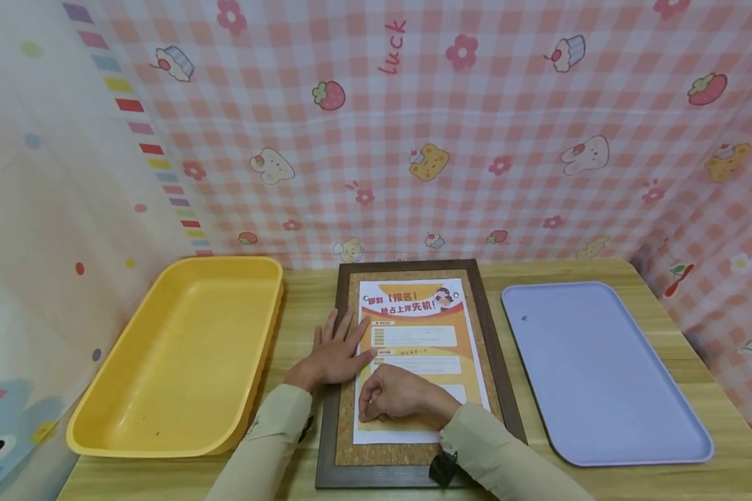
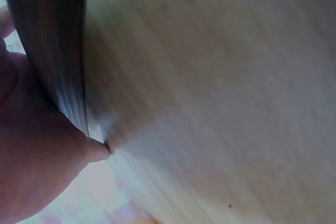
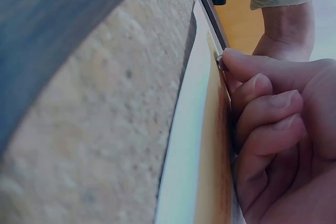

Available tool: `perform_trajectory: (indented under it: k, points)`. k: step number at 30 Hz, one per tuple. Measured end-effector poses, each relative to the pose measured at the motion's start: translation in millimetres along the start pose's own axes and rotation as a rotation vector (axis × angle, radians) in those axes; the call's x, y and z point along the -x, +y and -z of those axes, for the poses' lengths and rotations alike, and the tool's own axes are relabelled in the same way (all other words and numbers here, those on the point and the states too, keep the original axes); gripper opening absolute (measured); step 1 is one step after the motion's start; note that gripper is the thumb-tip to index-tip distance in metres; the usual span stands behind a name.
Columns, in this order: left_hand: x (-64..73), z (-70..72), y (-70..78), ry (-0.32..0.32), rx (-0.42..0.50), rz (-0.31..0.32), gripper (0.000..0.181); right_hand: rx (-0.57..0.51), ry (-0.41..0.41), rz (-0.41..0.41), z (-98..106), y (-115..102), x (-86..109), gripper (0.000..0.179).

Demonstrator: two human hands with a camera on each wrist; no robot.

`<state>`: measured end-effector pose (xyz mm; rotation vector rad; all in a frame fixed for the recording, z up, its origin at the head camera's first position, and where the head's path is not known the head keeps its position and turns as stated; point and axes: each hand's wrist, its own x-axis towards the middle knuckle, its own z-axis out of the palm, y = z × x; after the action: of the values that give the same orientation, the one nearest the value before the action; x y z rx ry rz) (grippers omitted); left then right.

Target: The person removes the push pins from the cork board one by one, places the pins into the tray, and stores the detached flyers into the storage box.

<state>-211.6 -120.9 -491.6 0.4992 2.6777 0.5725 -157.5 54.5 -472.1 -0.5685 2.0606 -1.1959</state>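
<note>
A printed orange-and-white poster (image 1: 413, 341) lies on a cork board (image 1: 376, 456) with a dark wooden frame (image 1: 501, 362). Small round tacks (image 1: 456, 295) sit at both upper corners of the sheet. My left hand (image 1: 333, 356) is spread over the frame's left side, its fingertips and thumb on the poster's left edge. Near the sheet's lower left corner, my right hand (image 1: 401, 393) has its fingers curled. In the right wrist view it pinches a small shiny thumbtack (image 3: 220, 62) against the paper; fingertips hide most of the tack.
To the left stands a deep yellow tray (image 1: 188, 348) with tiny dark specks in it. A shallow lavender tray (image 1: 601, 376) lies on the right, a small dark mark near its upper left corner. The wooden table (image 1: 303, 299) meets a checked pink cloth (image 1: 376, 223) behind.
</note>
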Motion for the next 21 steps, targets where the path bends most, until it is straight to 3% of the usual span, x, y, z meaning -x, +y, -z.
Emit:
perform_trajectory:
  k: [21]
  points:
    - [8.1, 9.4, 10.6, 0.004, -0.010, -0.029, 0.069, 0.016, -0.041, 0.040, 2.5, 3.6, 3.4, 0.015]
